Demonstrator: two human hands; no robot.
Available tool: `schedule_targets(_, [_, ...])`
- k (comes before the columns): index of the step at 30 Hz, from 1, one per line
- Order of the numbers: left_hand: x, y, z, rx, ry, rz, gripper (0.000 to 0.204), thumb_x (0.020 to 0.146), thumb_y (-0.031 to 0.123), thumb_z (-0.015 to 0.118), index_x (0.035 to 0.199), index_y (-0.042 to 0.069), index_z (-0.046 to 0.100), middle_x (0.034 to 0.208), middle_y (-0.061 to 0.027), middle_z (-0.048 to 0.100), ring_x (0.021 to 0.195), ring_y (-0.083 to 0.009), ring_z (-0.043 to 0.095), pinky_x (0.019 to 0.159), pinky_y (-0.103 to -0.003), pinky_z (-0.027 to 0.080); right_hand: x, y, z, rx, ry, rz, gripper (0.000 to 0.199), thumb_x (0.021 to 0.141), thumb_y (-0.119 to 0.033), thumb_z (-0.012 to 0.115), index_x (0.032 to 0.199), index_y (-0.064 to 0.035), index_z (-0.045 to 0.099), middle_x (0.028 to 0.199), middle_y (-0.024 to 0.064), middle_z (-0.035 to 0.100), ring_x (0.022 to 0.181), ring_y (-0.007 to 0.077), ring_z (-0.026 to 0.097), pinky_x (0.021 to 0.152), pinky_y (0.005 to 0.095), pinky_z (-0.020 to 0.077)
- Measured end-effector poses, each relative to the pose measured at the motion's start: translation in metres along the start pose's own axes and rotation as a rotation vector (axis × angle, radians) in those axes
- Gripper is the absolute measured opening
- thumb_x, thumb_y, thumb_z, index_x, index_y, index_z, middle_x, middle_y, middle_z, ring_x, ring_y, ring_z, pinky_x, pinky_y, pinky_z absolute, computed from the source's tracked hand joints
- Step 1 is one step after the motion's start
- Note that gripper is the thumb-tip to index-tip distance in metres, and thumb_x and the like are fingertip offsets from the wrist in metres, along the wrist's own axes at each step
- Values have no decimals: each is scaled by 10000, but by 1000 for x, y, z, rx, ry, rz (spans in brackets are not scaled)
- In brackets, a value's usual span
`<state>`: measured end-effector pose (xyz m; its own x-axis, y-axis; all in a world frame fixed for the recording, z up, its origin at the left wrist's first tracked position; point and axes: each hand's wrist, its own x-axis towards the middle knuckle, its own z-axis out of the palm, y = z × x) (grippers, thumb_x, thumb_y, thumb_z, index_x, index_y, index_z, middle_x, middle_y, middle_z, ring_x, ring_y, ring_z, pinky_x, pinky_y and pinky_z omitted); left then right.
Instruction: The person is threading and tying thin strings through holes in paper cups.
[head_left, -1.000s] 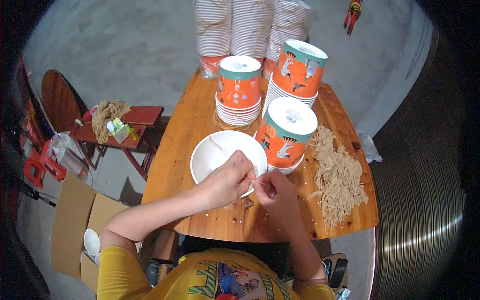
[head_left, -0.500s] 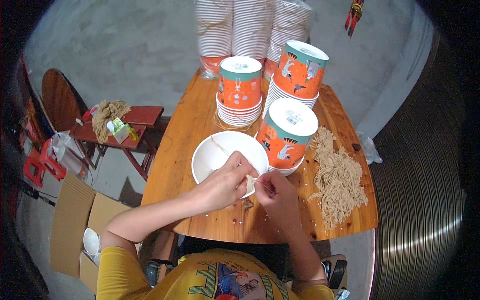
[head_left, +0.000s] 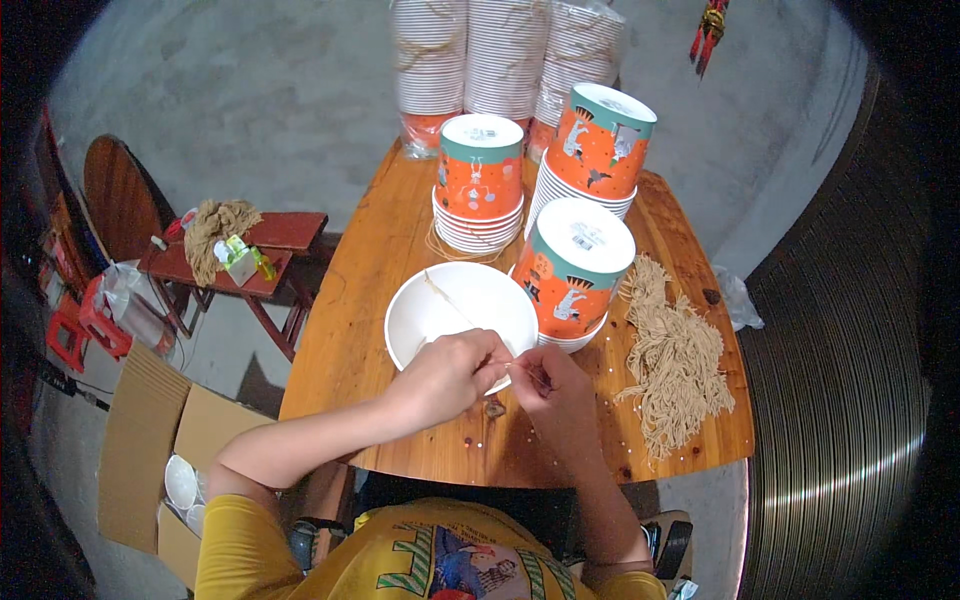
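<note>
On the wooden counter (head_left: 350, 330), just in front of the person, a white bowl (head_left: 460, 310) sits upright, with a thin string (head_left: 447, 298) lying across its inside. Both hands meet at the bowl's near rim: the left hand (head_left: 445, 372) is curled, fingertips pinched on the string, and the right hand (head_left: 545, 385) is likewise pinched on it, the two nearly touching. Compared with half a second ago, the hands have barely shifted; they stay close together at the same spot, and the bowl has not moved. Just right of the bowl, touching it, stands a stack of orange cups (head_left: 572, 268), with two more stacks (head_left: 480, 180) behind. A heap of tan strings (head_left: 675, 360) lies on the counter's right side, well apart from the hands. Left of the counter stand a small red stool (head_left: 270, 255) and an open cardboard box (head_left: 160, 440) on the floor.
</note>
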<state>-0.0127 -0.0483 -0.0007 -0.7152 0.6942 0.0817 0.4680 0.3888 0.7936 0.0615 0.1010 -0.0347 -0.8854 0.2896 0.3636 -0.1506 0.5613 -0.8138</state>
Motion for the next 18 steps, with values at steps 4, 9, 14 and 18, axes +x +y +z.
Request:
schedule_targets(4, [1, -8, 0, -104, 8, -12, 120, 884, 118, 585, 868, 0, 576, 685, -113, 605, 596, -158, 615, 516, -311, 471, -1, -4, -2, 37, -31, 39, 109, 815, -80, 679, 836, -14, 595, 640, 2, 527, 571, 62, 457, 522, 231, 388])
schedule_targets(9, [2, -14, 3, -127, 56, 83, 102, 870, 93, 577, 846, -4, 551, 648, -72, 562, 558, -139, 550, 524, -301, 461, -3, -5, -1, 47, -27, 52, 109, 820, -81, 681, 833, -14, 595, 644, 6, 540, 575, 66, 470, 524, 233, 395])
schedule_targets(14, [1, -14, 5, -159, 74, 82, 92, 854, 73, 574, 847, -5, 526, 659, -62, 546, 606, -144, 548, 573, -303, 465, -5, -3, 2, -21, 22, -66, 124, 811, -83, 693, 818, -15, 589, 649, 20, 561, 571, 71, 491, 514, 236, 404])
schedule_targets(18, [-1, -7, 4, -167, 71, 37, 113, 851, 42, 583, 913, 13, 494, 745, -50, 566, 702, -127, 558, 641, -288, 475, -7, -1, 4, -18, 54, -97, 117, 809, -75, 687, 831, -16, 589, 656, 26, 570, 567, 72, 495, 508, 239, 406])
